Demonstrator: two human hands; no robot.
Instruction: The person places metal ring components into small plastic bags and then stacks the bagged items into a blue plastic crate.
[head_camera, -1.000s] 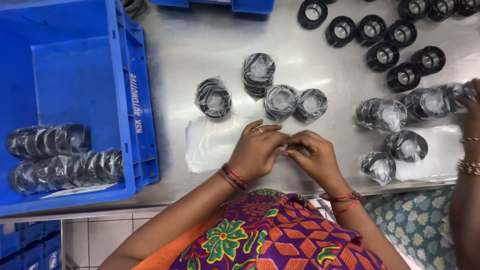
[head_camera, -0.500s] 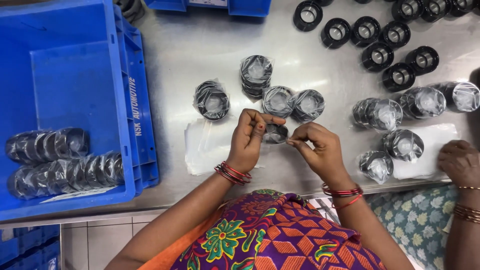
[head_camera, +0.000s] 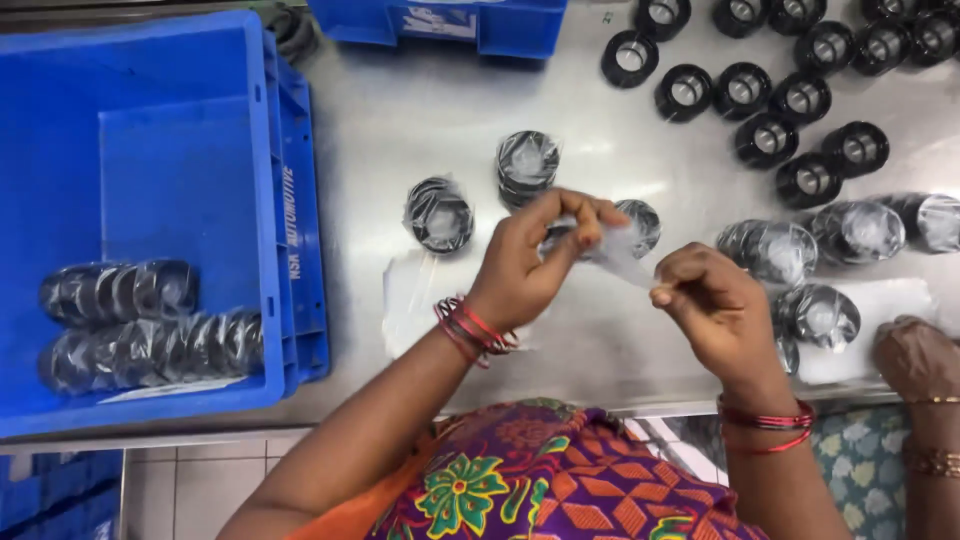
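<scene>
Plastic bag (head_camera: 622, 255), thin and floppy, being pinched at its edges by left hand (head_camera: 530, 262) and right hand (head_camera: 715, 305), feeling light and slippery.

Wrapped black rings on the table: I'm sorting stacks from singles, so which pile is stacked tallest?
The wrapped stack just beyond the left hand: several rings high, while the wrapped ring to its left lies flatter.
</scene>
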